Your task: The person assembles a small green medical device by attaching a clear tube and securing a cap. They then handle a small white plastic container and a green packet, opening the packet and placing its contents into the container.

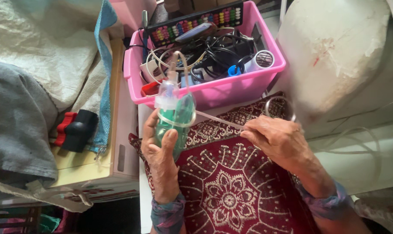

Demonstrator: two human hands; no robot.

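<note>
Nearest us, over the red patterned mat point(231, 190), our left hand point(162, 151) was closed round a clear green breathing mask point(175, 117), while our right hand point(276, 141) pinched its thin clear tube point(218, 120) between fingertips. We judged the mask light, soft and easily creased, best held by its stiff neck, the tube limp and prone to snag. Room was tight: pink bin point(214, 93) of cables just ahead, white drum point(331, 52) right, open mat below.
</note>
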